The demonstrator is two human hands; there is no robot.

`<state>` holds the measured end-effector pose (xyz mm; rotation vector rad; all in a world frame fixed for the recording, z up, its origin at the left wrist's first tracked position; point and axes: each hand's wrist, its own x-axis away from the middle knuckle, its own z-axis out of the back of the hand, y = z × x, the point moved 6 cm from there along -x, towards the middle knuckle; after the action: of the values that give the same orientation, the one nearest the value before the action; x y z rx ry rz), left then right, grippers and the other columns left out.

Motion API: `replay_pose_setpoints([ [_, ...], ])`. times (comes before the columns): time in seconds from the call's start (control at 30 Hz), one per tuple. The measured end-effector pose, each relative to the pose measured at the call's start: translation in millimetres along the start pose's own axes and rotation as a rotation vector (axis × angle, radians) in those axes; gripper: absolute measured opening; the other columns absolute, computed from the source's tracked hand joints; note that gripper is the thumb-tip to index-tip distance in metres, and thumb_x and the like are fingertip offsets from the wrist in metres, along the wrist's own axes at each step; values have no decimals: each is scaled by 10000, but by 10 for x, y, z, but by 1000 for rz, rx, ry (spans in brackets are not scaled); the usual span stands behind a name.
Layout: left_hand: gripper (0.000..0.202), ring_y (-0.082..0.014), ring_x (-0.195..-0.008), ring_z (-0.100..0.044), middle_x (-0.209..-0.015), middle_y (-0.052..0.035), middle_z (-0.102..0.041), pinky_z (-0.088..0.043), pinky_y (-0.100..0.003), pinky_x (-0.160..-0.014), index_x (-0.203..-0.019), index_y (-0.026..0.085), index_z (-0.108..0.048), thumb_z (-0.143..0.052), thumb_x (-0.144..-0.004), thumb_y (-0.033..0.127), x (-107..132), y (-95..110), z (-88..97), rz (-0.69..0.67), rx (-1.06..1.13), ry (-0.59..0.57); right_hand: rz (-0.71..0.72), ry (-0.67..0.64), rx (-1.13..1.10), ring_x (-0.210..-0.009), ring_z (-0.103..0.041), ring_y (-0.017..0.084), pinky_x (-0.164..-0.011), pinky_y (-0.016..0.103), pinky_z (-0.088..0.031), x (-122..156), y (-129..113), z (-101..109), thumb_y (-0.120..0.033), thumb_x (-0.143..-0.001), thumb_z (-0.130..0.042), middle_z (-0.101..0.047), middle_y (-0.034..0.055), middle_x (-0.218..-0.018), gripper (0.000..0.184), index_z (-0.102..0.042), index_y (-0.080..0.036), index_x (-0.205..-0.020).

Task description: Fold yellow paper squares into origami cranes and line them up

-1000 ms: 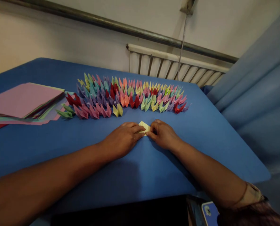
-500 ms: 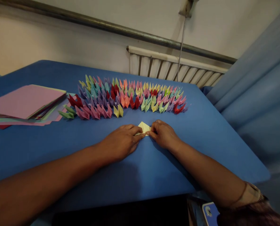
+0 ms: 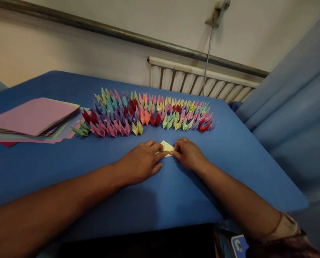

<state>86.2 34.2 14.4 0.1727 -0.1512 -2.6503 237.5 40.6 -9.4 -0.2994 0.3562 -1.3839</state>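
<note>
The left hand (image 3: pixel 144 161) is holding and the right hand (image 3: pixel 188 153) is pinching the pale yellow paper (image 3: pixel 168 146). For crisp creases, its edges should be aligning before pressing. It is lying on the near side of the folded-paper rows (image 3: pixel 145 116).

Head view: looked from above the blue table (image 3: pixel 243 154) | faced forward and down, toward the wall (image 3: pixel 149 18) | left hand (image 3: pixel 142 159), right hand (image 3: pixel 190 154) were close

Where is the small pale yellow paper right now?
The small pale yellow paper is near the middle of the head view, on the blue table, between left hand and right hand, both touching it, in front of the folded figures.
</note>
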Motion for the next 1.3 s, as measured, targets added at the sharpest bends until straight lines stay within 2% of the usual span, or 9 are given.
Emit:
replay_pose_setpoints([
  [0.2, 373, -266, -1014, -546, -1177, -112, -592, -437, -417, -901, -1224, 168, -607, -570, -886, 322, 50, -38, -9, 37, -54, -22, -25, 0, -4, -860, -560, 180, -777, 314, -422, -1, 18, -5, -359, -850, -663, -581, 42, -912, 185, -588, -192, -868],
  [0.43, 357, -266, -996, -557, -1150, -118, -597, -460, -430, -883, -1237, 190, -604, -548, -905, 307, 45, -38, -5, 32, -52, 13, -21, 22, 26, -990, -565, 226, -868, 363, -431, 5, 21, 6, -379, -838, -676, -587, 97, -1056, 332, -572, -172, -1076],
  [0.53, 278, -259, -1014, -562, -1163, -107, -601, -453, -435, -909, -1145, 204, -666, -530, -919, 294, 30, -56, 7, 10, -2, 38, -26, 37, 32, -1044, -547, 260, -893, 392, -427, 17, -5, 23, -480, -801, -696, -581, 116, -1088, 459, -571, -165, -1111],
  [0.63, 244, -253, -1102, -545, -1226, -94, -590, -437, -428, -962, -1042, 210, -703, -492, -942, 280, 11, -119, 12, 6, 122, 99, -67, 42, 36, -1022, -544, 274, -869, 395, -431, 23, -26, 27, -544, -750, -718, -581, 108, -1056, 488, -595, -173, -1043],
  [0.77, 232, -233, -1152, -534, -1253, -92, -580, -441, -390, -979, -908, 181, -687, -480, -948, 277, -47, -222, -40, 23, 271, 143, -107, 31, 21, -990, -547, 262, -836, 380, -422, 19, -45, 13, -498, -739, -736, -584, 90, -1021, 399, -602, -190, -955],
  [1.0, 160, -232, -1152, -533, -1237, -89, -588, -429, -388, -989, -865, 173, -654, -538, -914, 273, -93, -277, -82, 40, 347, 172, -176, -34, -116, -793, -602, 186, -652, 292, -379, 32, -47, 6, -428, -760, -726, -664, 34, -933, 446, -550, -197, -1099],
  [1.1, 133, -240, -1171, -527, -1257, -93, -584, -422, -391, -998, -896, 172, -646, -555, -902, 269, -87, -289, -96, 55, 357, 174, -204, -58, -74, -754, -600, 186, -611, 287, -343, 26, -35, 13, -440, -777, -708, -672, 20, -860, 378, -581, -211, -1049],
  [1.17, 145, -245, -1185, -520, -1276, -95, -576, -414, -400, -1013, -983, 178, -639, -579, -886, 268, -84, -306, -114, 65, 361, 181, -217, -77, -61, -723, -589, 181, -596, 284, -330, 22, -21, 0, -448, -784, -698, -662, 7, -816, 319, -597, -226, -990],
  [1.3, 402, -257, -1245, -480, -1342, -100, -539, -388, -423, -1054, -1248, 200, -546, -616, -865, 299, -78, -353, -165, 84, 360, 200, -174, -42, -61, -778, -582, 175, -652, 285, -368, 35, -32, -21, -411, -777, -705, -633, 22, -891, 251, -605, -223, -910],
])
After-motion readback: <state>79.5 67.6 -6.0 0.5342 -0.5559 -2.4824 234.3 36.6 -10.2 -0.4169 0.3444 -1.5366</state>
